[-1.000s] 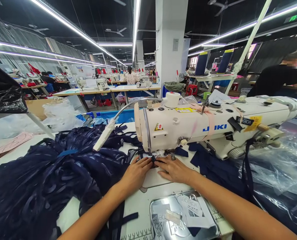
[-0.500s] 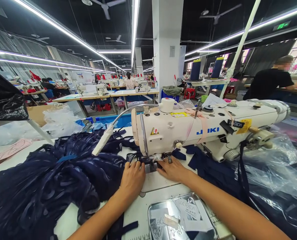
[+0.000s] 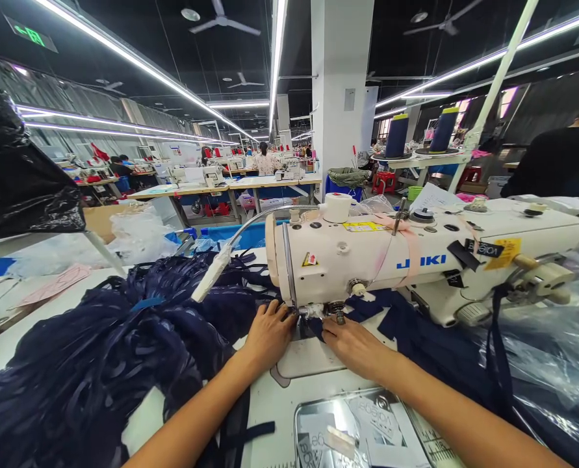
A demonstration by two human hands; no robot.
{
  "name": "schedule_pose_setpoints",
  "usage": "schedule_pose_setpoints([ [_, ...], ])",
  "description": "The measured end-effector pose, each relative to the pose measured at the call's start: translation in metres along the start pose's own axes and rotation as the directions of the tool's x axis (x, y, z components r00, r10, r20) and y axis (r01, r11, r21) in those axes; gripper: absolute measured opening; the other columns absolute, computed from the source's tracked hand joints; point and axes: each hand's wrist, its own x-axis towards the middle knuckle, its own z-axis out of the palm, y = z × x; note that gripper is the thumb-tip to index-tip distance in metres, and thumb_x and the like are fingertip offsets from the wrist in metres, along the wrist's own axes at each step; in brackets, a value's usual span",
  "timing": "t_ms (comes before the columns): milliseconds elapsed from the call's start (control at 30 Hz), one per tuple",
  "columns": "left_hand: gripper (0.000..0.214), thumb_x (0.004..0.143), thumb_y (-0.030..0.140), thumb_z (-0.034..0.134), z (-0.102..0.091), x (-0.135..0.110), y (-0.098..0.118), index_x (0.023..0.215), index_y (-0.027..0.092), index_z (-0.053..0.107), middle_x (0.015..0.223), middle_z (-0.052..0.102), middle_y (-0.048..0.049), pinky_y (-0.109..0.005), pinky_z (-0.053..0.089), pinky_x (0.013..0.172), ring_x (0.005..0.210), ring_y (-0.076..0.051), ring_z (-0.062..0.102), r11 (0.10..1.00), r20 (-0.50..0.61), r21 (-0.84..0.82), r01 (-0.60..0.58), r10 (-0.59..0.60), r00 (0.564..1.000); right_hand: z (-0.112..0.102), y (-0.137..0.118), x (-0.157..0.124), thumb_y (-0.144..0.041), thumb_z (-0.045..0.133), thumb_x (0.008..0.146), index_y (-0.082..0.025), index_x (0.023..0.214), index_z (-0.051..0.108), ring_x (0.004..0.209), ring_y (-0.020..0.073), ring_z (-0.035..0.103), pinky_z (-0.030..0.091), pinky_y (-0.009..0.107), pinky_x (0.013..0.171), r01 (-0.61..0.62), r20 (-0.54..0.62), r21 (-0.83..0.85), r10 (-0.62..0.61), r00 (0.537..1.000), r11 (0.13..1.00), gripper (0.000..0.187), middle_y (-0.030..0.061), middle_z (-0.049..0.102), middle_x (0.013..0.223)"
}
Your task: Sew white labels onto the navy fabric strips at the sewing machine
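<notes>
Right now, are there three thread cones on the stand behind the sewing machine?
No, only two dark blue thread cones stand there behind the sewing machine.

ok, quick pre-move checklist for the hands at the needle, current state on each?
1. Left hand flat on the bed beside the presser foot: ok.
2. Right hand flat on the other side of the foot: ok.
3. Fingertips out from under the needle: cannot tell, the sewing machine head hides it.
4. Navy strip under the foot: cannot tell, hidden by the fingers.
5. Navy fabric pile lies left of the hands, off the plate: ok.
6. Metal tray sits nearer the body than the hands: ok.
</notes>
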Motion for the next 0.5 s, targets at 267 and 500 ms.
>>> schedule_pose_setpoints([
  [267,0.02,0.08,0.015,0.045,0.0043,0.0011,-0.0007,0.091,0.018,0.061,0.09,0.058,-0.0086,-0.038,0.035,0.073,0.092,-0.026,0.045,1.0,-0.014,-0.003,0.0,0.0,1.0,-0.007,-0.0071,0.0061,0.001,0.048,0.073,-0.011,0.074,0.059,0.073,0.0185,0.054,0.043,0.029,0.067,0.001,0.05,-0.024,0.0,0.999,1.0,0.016,0.0093,0.058,0.08],
  [500,0.021,0.08,0.015,0.044,0.0084,0.0016,-0.0028,0.093,0.019,0.06,0.093,0.058,-0.0078,-0.039,0.034,0.073,0.093,-0.026,0.045,1.0,-0.03,-0.024,-0.008,0.007,1.0,-0.0072,-0.0097,0.0069,0.0,0.049,0.074,-0.011,0.076,0.06,0.075,0.0193,0.055,0.044,0.03,0.066,-0.002,0.035,-0.034,0.003,0.999,0.999,0.015,0.0084,0.059,0.08],
])
